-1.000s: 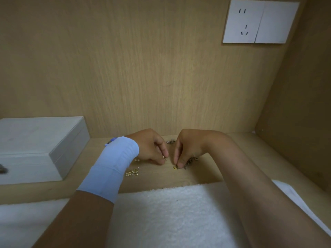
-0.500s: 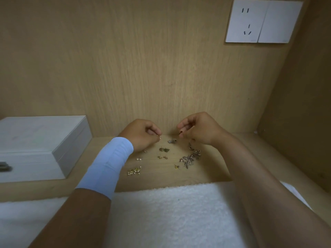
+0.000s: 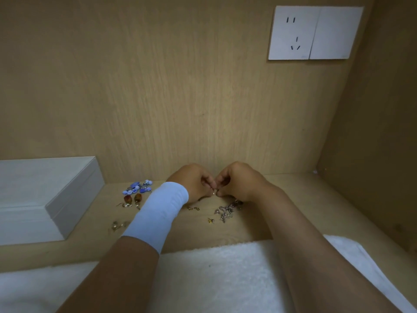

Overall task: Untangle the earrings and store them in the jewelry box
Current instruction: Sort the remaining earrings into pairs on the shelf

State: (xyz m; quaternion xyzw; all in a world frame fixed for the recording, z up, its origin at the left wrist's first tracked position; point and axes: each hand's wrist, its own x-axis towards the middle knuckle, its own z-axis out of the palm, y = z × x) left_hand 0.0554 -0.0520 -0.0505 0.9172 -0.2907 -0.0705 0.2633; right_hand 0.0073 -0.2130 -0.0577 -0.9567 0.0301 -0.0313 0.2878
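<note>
My left hand (image 3: 194, 182) and my right hand (image 3: 237, 180) meet fingertip to fingertip above the wooden shelf and pinch one small gold earring (image 3: 214, 192) between them. A tangle of silver earrings (image 3: 228, 211) lies just below my right hand. Blue earrings (image 3: 137, 187) and a pair of amber bead earrings (image 3: 132, 198) lie to the left of my left wrist, which wears a white band. Small gold pieces (image 3: 211, 220) and another gold earring (image 3: 117, 225) are scattered on the shelf. The white jewelry box (image 3: 45, 195) stands closed at the far left.
A wooden back wall stands right behind my hands, with a side wall at the right. A white socket plate (image 3: 314, 32) is mounted high on the back wall. A white fluffy towel (image 3: 214, 274) covers the near edge under my forearms.
My hands, apart and raised half a second ago, have come together again and now pinch one small earring. The view has shifted, so the blue and amber earrings now show.
</note>
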